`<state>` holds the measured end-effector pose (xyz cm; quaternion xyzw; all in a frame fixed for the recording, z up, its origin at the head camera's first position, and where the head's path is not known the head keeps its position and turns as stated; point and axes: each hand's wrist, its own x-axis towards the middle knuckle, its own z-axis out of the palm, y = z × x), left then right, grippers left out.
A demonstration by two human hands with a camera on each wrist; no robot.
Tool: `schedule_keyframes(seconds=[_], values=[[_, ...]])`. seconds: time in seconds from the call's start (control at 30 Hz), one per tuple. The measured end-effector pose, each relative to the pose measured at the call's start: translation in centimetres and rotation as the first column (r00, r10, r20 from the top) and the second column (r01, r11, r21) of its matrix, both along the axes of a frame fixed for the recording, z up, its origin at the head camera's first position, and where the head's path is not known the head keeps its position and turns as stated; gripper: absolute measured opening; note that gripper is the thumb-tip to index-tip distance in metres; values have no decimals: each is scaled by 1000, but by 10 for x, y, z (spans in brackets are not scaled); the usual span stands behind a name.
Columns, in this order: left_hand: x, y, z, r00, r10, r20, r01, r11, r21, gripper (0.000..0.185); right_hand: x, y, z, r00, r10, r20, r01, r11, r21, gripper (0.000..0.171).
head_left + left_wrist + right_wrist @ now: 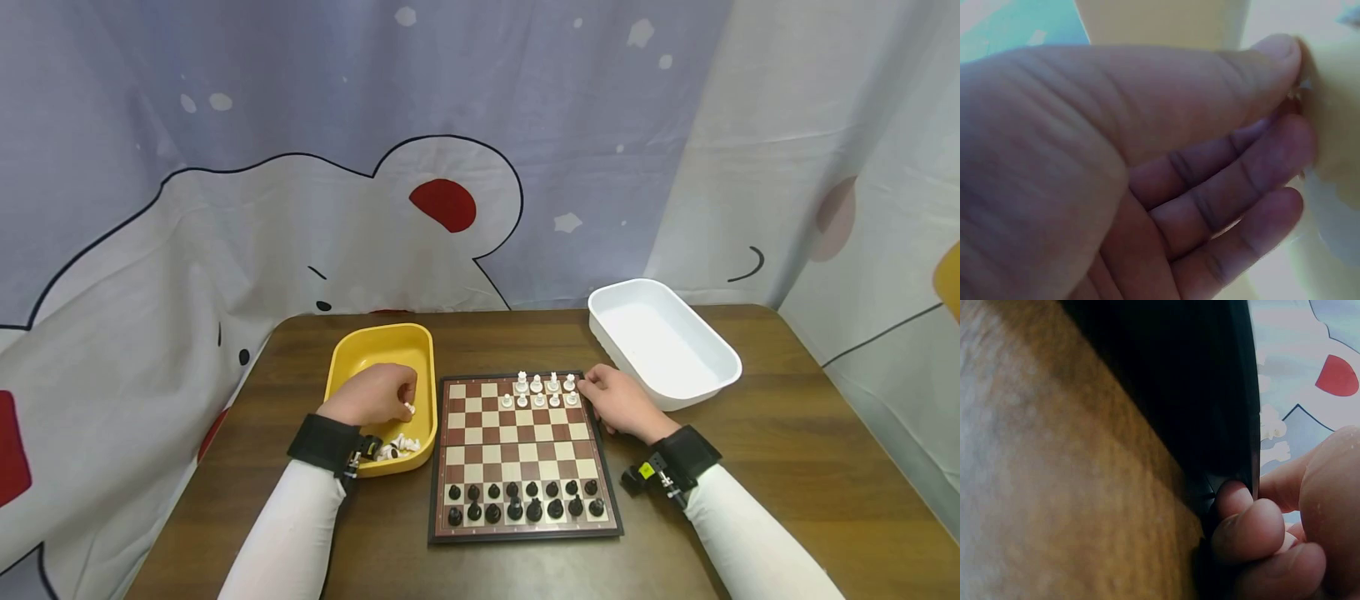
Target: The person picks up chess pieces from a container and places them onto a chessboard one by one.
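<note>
The left hand [378, 393] is dipping over the yellow tray [367, 350], and its thumb and fingertips are pinching a small white piece [409, 408] above the tray floor; in the left wrist view the digits are hiding most of that piece, so its type is staying unclear. More loose white pieces [401, 446] are lying in a heap at the tray's near end. The right hand [622, 400] is gripping the chessboard [510, 454] at its far right corner, with curled fingers pressing against the dark side edge, as the right wrist view is showing. The board is lying flat on the wooden table [810, 467], just beside the yellow tray. White chessmen [539, 401] are standing in two short rows toward the board's far right corner, while black chessmen [512, 490] are filling two rows along the near side. The board's brown border is carrying tiny marks, too small to read. A small yellow patch [647, 471] is showing on the device at the right wristband [686, 457], but any lettering there is blurring out. A white tray [663, 337] is sitting beyond the right hand, and a printed curtain [570, 125] is hanging behind the table.
</note>
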<state>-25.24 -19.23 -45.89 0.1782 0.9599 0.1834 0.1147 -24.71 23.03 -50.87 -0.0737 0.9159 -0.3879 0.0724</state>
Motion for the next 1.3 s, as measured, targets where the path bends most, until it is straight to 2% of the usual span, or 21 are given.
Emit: schedule_keyframes(seconds=[0.27, 0.5, 0.67, 1.03, 1.3], values=[[-1, 2, 0, 1000, 0, 5, 0, 1000, 11, 18, -1, 1, -1, 1000, 2, 1, -2, 1000, -7, 30], [-4, 1, 5, 995, -19, -98, 21, 999, 24, 5, -2, 1, 0, 1000, 0, 1, 0, 1000, -6, 29], [-3, 0, 10, 987, -15, -157, 21, 999, 36, 8, -1, 1, 0, 1000, 2, -1, -2, 1000, -4, 29], [2, 3, 26, 960, -19, -279, 48, 994, 98, 18, -1, 0, 1, 1000, 4, -3, -4, 1000, 1, 29], [5, 10, 33, 932, -44, -360, 105, 983, 153, 12, 0, 0, 1, 1000, 1, -7, -1, 1000, 1, 29]])
